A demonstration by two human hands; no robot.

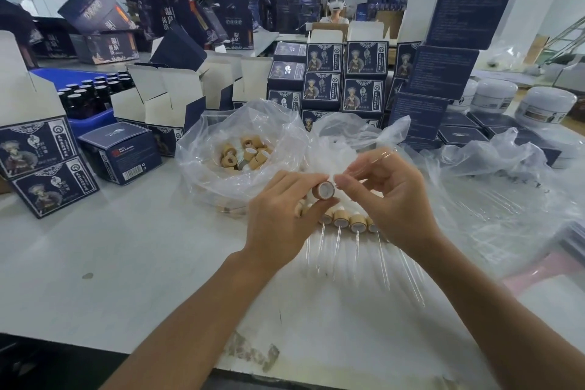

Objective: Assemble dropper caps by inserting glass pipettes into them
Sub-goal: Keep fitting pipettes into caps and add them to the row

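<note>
My left hand (285, 212) pinches a tan wood-look dropper cap (324, 190) between thumb and fingers, its white open end turned toward me. My right hand (389, 196) pinches a clear glass pipette (375, 159) that slants up to the right, its lower end right at the cap's mouth. Below my hands a row of assembled caps with pipettes (348, 225) lies on the white table (126, 263), glass stems pointing at me. A clear plastic bag (202, 149) behind my left hand holds several loose caps (245, 153).
More crumpled clear plastic (493, 187) spreads to the right. Dark blue printed boxes (342, 79) are stacked behind and to the left. A blue crate with dark bottles (91, 89) stands far left. White jars (544, 106) sit at the right. A person (335, 11) sits opposite.
</note>
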